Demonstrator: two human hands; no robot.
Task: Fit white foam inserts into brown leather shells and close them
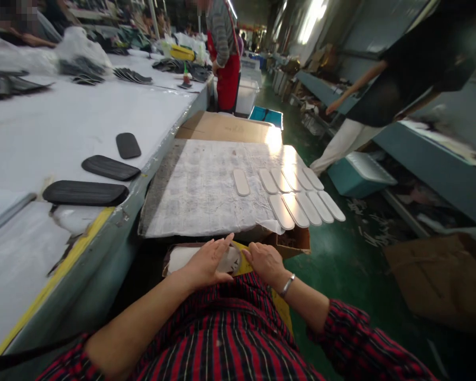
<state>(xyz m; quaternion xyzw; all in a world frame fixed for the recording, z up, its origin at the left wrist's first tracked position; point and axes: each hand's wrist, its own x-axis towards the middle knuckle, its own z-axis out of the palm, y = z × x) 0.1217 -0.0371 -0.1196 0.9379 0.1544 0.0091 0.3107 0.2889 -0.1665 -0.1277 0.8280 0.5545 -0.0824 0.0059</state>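
Note:
My left hand [211,263] lies over a white rounded piece [180,258] just in front of my body, its fingers stretched out and the thumb apart. My right hand [266,260] is closed beside it, at the edge of a yellow surface [244,264]; whatever its curled fingers hold is hidden. Beyond both hands is a board covered with white sheeting [198,185]. Two rows of pale, long oval pieces [295,210] rest on its right side, and a single oval piece [241,182] lies apart to their left.
Three black oval pieces [85,193] lie on the white table [83,114] at left. A cardboard box [293,241] sits under the board's near right corner. One person in a red apron [227,79] stands ahead; another in pale trousers [345,140] is at right, near a teal bin [359,174].

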